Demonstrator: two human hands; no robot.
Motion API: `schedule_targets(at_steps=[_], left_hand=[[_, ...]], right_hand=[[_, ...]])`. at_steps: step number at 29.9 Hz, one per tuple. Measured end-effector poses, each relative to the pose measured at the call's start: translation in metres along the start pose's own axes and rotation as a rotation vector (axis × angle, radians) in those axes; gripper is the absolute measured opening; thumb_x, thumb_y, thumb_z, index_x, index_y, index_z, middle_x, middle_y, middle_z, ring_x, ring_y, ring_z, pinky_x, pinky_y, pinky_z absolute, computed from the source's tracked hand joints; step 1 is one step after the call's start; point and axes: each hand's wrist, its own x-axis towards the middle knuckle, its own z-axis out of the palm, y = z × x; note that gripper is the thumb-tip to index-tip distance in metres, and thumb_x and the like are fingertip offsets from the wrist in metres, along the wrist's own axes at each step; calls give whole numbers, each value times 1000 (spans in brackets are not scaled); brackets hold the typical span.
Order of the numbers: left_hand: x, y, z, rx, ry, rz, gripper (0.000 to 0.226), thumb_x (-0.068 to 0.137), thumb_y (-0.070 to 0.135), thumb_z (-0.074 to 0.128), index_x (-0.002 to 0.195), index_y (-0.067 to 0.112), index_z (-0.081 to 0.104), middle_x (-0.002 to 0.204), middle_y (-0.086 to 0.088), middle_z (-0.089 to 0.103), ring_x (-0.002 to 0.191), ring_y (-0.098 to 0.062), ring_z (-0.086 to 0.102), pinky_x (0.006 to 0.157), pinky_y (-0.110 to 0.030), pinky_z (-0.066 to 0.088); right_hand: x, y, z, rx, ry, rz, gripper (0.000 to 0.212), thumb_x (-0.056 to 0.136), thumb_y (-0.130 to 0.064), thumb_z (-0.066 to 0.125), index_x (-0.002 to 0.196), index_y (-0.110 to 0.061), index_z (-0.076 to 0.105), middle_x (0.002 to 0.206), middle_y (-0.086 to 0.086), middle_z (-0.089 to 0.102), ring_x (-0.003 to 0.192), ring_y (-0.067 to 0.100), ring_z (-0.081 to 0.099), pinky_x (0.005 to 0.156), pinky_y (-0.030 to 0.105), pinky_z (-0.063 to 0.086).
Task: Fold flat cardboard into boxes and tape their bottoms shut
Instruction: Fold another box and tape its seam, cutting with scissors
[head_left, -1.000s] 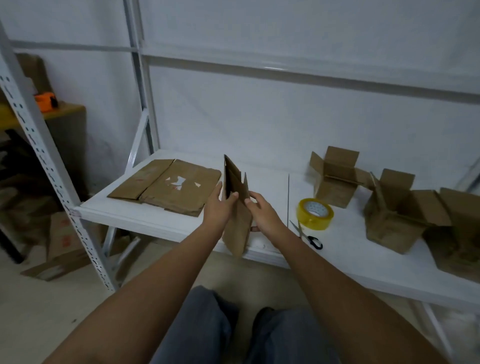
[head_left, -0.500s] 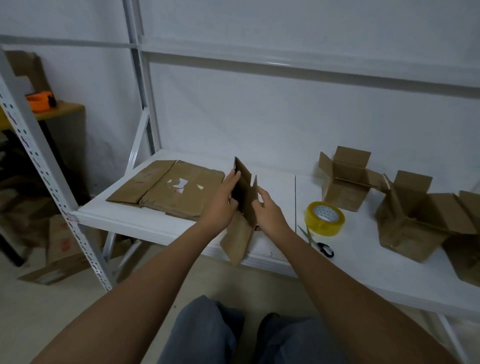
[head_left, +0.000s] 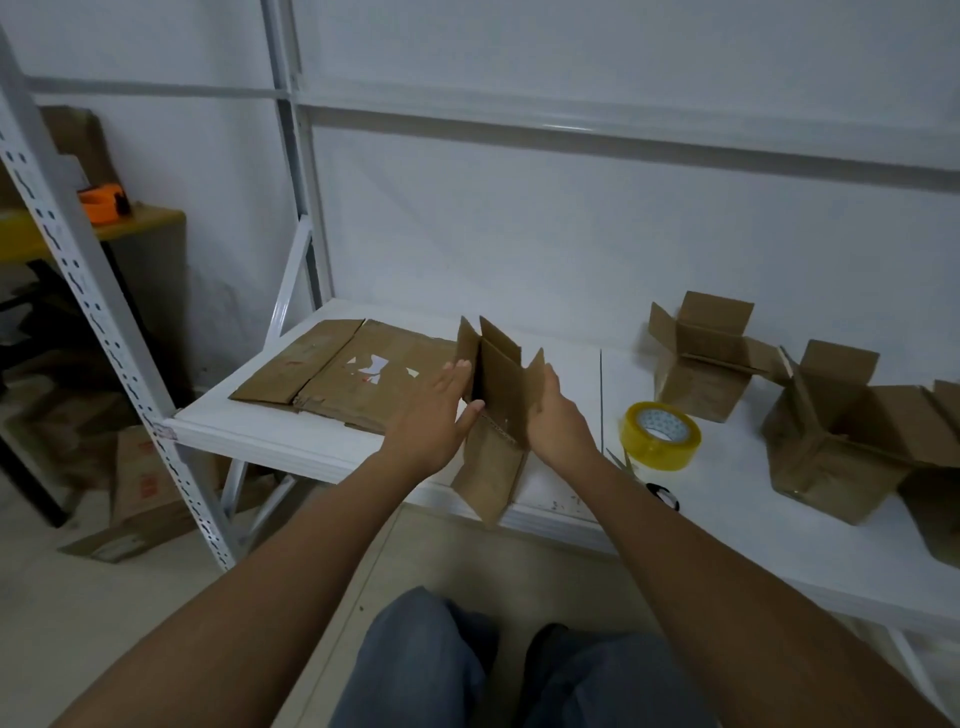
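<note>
A partly opened cardboard box (head_left: 493, 410) is held upright over the front edge of the white shelf (head_left: 322, 447), pressed between the left hand (head_left: 431, 415) and the right hand (head_left: 558, 421). The fingers of both hands are kept straight, flat against its sides. Flat cardboard (head_left: 343, 374) is stacked toward the shelf's left edge, and a tape roll (head_left: 661, 435) lies right of the hands.

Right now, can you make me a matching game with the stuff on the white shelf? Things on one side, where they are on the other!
Things:
1. tape roll
2. flat cardboard
3. half-opened box
4. scissors

Places:
A. between the left hand and the right hand
B. lying at the left end of the shelf
C. standing right of the hands, in front of a finished box
D. at the shelf's front edge, partly hidden by the right arm

Pairs: 1-C, 2-B, 3-A, 4-D
</note>
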Motion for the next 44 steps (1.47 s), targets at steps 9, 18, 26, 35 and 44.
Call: schedule_targets(at_steps=[9,18,26,35,44], left_hand=[[10,30,30,193,-124,-27,63,102,47,19,150,7,20,160,-9,11,148,-20,3,118,-32,10],[26,6,42,410,-173,56,61,98,51,8,146,25,35,154,-12,22,144,-26,16,116,-38,19],[60,-4,49,468,-244,273,62,101,47,4,148,15,29,160,2,11,146,-8,-7,116,-32,-14],[66,-15,52,25,-311,247,47,102,41,27,135,17,52,151,-1,37,144,-13,22,115,-29,13],[36,-24,54,135,-117,172,43,101,43,30,110,17,63,145,3,46,140,-12,32,116,-33,22]], right_hand=[[-7,23,-7,-78,70,80,77,96,-8,44,151,-15,-9,118,18,59,100,28,61,77,32,45],[16,36,3,41,26,24,69,99,-7,36,152,-22,-5,129,20,54,105,30,59,84,35,46],[37,47,5,86,35,41,64,99,-6,35,152,-18,2,132,20,52,113,32,56,91,36,44],[36,57,5,149,85,57,58,101,-7,31,152,-14,7,142,19,43,125,31,47,97,33,39],[30,47,25,229,324,97,63,95,5,33,152,-14,14,131,19,53,112,28,56,81,30,44]])
